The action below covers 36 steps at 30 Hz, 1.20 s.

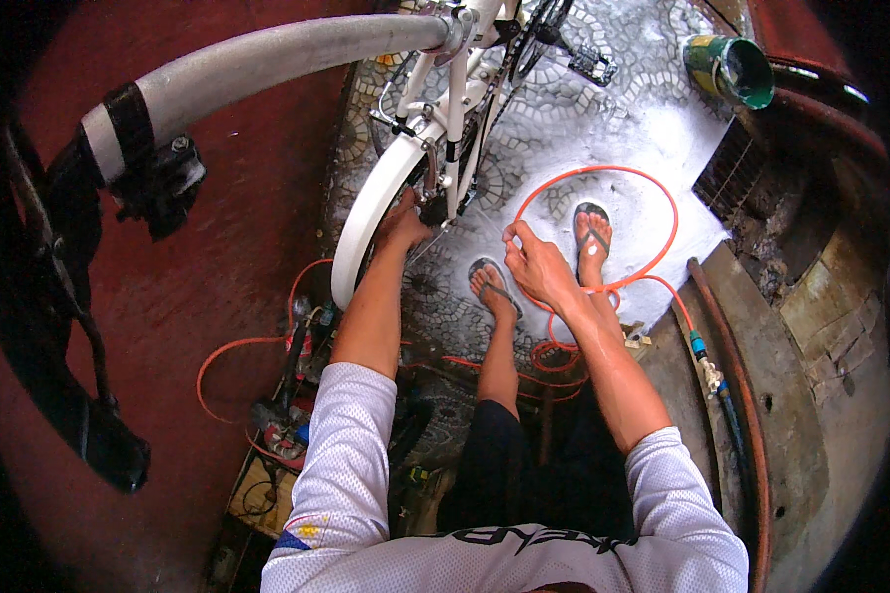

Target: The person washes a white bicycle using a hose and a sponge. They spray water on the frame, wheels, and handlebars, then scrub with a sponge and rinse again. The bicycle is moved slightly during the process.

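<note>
Standing at front left, the white bicycle [456,128] had the left hand [403,225] at its rear wheel [351,247], the fingers too hidden to tell if they pinched anything; the right hand [542,265] was curled near the orange hose [603,168], its hold unclear. A turning wheel could catch the left hand; the hose loop on slippery foam [653,133] could trip the feet [593,235]; a dark pit [756,217] edged the paving [564,119] at right, while the red floor [247,227] seemed roomier.
</note>
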{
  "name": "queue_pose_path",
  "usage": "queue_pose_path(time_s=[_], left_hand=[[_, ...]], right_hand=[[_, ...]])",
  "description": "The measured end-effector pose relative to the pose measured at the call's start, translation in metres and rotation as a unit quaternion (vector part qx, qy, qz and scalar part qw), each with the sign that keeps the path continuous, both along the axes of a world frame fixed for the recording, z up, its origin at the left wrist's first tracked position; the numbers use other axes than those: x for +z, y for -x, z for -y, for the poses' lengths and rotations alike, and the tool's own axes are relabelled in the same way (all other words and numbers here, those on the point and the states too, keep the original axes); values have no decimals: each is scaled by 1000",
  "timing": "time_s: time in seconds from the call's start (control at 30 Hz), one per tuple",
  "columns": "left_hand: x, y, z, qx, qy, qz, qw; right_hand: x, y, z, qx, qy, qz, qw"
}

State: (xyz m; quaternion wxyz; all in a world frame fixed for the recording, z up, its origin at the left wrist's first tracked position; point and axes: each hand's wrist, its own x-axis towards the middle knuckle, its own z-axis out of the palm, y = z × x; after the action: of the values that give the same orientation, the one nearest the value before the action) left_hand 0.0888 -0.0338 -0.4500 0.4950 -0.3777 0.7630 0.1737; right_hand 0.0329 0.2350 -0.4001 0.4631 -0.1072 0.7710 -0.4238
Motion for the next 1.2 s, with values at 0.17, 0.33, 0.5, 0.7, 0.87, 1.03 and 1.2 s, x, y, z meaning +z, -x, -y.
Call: queue_pose_path(time_s=[0.17,0.33,0.5,0.7,0.87,1.03,1.2], left_hand=[[-16,-16,7,-27,-13,29,999],[-16,-28,4,-60,10,-24,998],[-2,-15,4,-124,-13,-14,992],[-1,-26,6,-66,4,-67,996],[-5,-18,4,-36,15,-62,997],[-14,-20,12,-40,-23,-28,999],[-4,-17,2,-10,25,-67,997]], right_hand=[[4,-2,7,-7,7,-8,1000],[30,-5,33,23,81,5,996],[49,-4,61,101,86,9,991],[45,-5,58,85,64,1,994],[40,-14,43,69,70,-9,995],[37,-20,36,63,67,23,996],[41,-12,35,58,59,13,996]])
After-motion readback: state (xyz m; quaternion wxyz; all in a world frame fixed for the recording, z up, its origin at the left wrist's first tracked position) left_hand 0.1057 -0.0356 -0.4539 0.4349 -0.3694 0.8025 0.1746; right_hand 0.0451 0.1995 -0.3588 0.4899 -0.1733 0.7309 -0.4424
